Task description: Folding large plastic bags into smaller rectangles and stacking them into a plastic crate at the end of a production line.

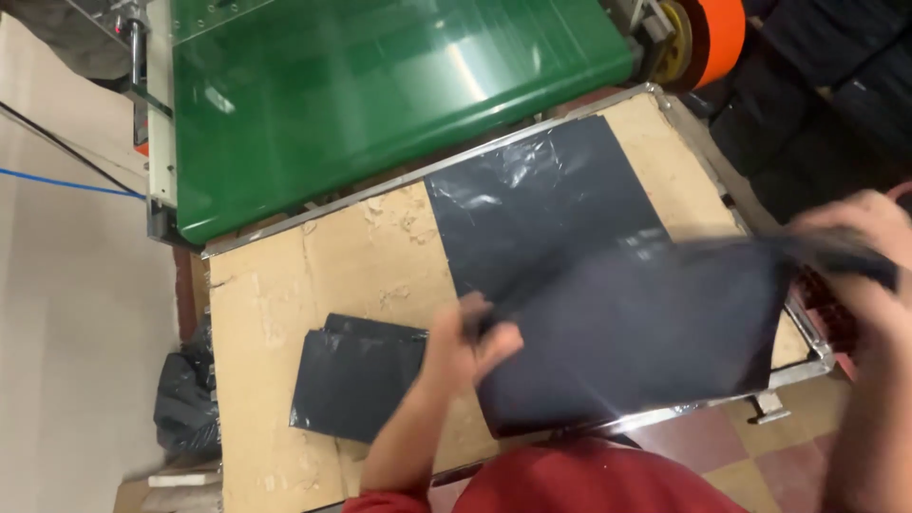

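At nine o'clock, a crumpled black bag [185, 394] slumps on the floor beside the cardboard-topped table [313, 275]. A green conveyor belt [380, 85] fills eleven to twelve o'clock, with an orange roll [717, 33] at one. A folded dark plastic bag [356, 375] lies flat at seven o'clock. Just right of it, the left hand [465, 347] pinches the near-left corner of a dark plastic sheet [636, 342] lifted over the table's centre, above another flat sheet [541, 204]. At three o'clock, the blurred right hand [860, 256] clasps the sheet's far-right edge.
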